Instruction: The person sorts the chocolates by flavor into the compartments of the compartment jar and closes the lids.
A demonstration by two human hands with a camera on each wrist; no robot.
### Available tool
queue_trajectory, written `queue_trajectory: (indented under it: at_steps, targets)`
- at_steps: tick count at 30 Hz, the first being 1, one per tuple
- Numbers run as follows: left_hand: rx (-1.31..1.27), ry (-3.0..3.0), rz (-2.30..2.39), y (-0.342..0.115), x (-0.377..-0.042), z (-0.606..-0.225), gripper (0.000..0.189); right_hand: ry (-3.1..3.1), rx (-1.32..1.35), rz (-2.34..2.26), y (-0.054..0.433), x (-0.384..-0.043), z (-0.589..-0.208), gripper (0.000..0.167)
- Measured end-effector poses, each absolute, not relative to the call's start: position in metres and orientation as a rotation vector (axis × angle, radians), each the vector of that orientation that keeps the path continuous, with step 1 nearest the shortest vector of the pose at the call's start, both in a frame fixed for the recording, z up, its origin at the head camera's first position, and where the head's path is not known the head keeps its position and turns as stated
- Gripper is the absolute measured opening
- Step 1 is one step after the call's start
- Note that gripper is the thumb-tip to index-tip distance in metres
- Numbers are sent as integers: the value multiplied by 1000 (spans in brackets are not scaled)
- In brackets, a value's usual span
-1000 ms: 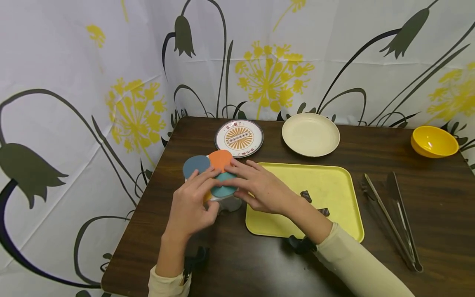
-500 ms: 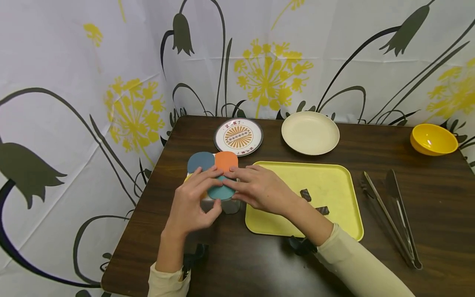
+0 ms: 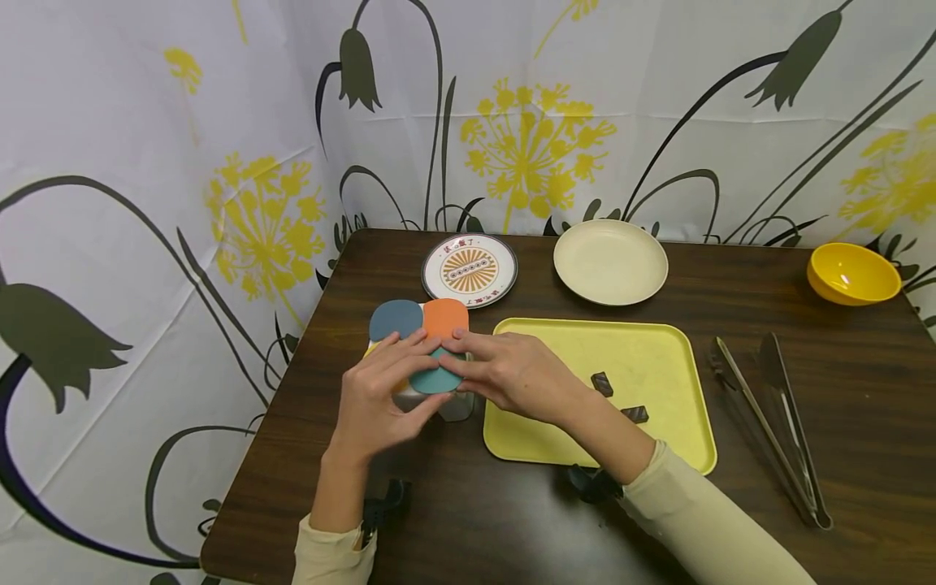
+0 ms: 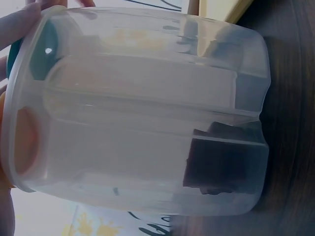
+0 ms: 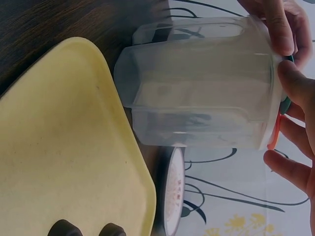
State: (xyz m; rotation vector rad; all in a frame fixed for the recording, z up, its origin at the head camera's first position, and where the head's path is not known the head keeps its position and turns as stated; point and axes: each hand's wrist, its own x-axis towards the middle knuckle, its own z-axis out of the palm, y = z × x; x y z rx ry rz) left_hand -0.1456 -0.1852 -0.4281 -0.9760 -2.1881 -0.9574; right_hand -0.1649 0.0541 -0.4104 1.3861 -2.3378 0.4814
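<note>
A clear plastic divided storage container (image 4: 138,142) stands upright on the dark wood table, its white lid bearing blue, orange, teal and yellow flaps. My left hand (image 3: 380,402) lies over the lid (image 3: 442,321) from the left, fingertips on top and thumb at the near rim. From the right, the straight fingers of my right hand (image 3: 522,374) press the lid, thumb at its edge beside the left thumb. One compartment holds dark brown pieces (image 4: 219,160) at its bottom. Part of the lid is hidden under the fingers.
Right of the container lies a yellow tray (image 3: 658,357) with two dark brown ridged pieces (image 3: 634,414). Behind are a patterned plate (image 3: 470,270) and a cream plate (image 3: 610,262). Metal tongs (image 3: 786,439) and a yellow bowl (image 3: 854,275) are farther right.
The container has turned slightly and straightened under my hands, most of it by half a second ago. Since then my left thumb has come in to the lid's near edge.
</note>
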Motion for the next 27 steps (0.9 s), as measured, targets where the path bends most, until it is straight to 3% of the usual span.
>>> queue_trajectory:
  at_steps: [5,27]
  targets:
    - [-979,-2146,-960,-185,-147,-429,48,-2310,1385,467,53,-166,-411,38]
    - [-991,-2069,-960,-182,-149,-430,42,-2337,1371,437,56,-166,-410,39]
